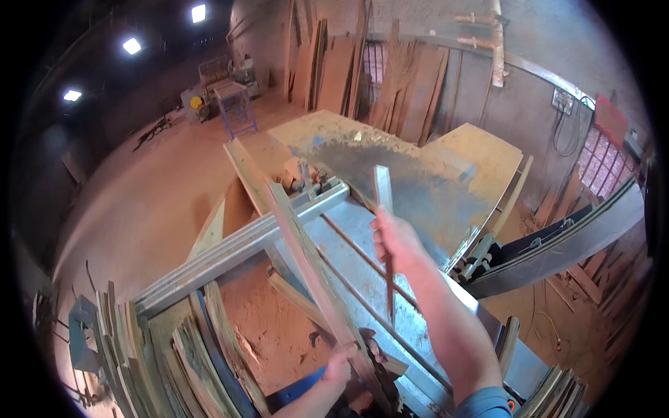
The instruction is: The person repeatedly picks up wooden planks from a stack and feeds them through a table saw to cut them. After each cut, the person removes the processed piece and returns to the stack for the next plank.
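Observation:
My left hand [340, 364] is closed around the near end of a long wooden plank [306, 258], which slants away from me to the far left across a metal fence bar [237, 249]. In my right hand [397, 240] is a narrow flat strip [382, 189], gripped about its middle and held nearly upright. The strip's pale upper end rises above my fist, and a darker lower part shows below it. Both are over a bright metal machine table [355, 240] with long dark slots. Under the plank lies a shorter wooden piece [298, 299].
Beyond the metal table spreads a dusty wooden worktop [334, 129]. Rough wood strips [202, 355] are stacked at the lower left, more [557, 397] at the lower right. A curved metal-edged arm [564, 244] juts in from the right. Boards [334, 73] lean against the far wall.

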### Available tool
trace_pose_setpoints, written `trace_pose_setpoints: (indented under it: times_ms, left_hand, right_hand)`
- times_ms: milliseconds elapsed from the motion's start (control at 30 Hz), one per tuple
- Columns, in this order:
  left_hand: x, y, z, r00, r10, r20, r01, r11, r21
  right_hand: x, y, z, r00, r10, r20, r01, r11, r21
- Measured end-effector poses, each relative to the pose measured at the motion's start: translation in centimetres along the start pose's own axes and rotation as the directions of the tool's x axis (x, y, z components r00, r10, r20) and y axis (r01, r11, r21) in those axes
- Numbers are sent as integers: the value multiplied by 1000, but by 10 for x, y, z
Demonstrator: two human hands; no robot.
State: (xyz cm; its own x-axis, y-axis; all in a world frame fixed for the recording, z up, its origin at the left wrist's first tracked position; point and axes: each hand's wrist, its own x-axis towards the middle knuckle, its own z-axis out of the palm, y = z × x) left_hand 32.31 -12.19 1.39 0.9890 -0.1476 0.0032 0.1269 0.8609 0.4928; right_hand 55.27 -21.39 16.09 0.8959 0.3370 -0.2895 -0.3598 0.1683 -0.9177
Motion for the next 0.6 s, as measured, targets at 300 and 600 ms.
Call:
trace_pose_setpoints:
  times_ms: [300,600]
  left_hand:
    - [1,14,-27,977,135,-163,-140,990,-20]
    - [7,60,-43,946,255,-201,-254,967,29]
  right_hand:
    - [-67,75,-148,968,-196,-155,55,774,-631]
    - [-135,208,-201,910,-224,-349,-305,207,-930]
